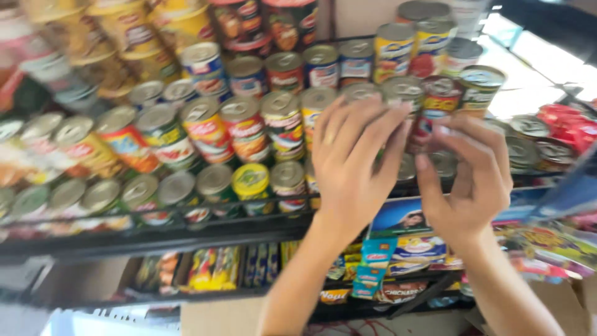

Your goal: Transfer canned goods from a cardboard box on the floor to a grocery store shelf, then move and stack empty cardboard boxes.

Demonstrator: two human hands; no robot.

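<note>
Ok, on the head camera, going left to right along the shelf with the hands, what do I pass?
Rows of tins → left hand → red-labelled tin between the hands → right hand → red packets at the far right.

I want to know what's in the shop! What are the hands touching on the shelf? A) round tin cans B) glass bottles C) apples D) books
A: both the left hand and the right hand reach onto stacked round tin cans with metal lids on the shelf.
</note>
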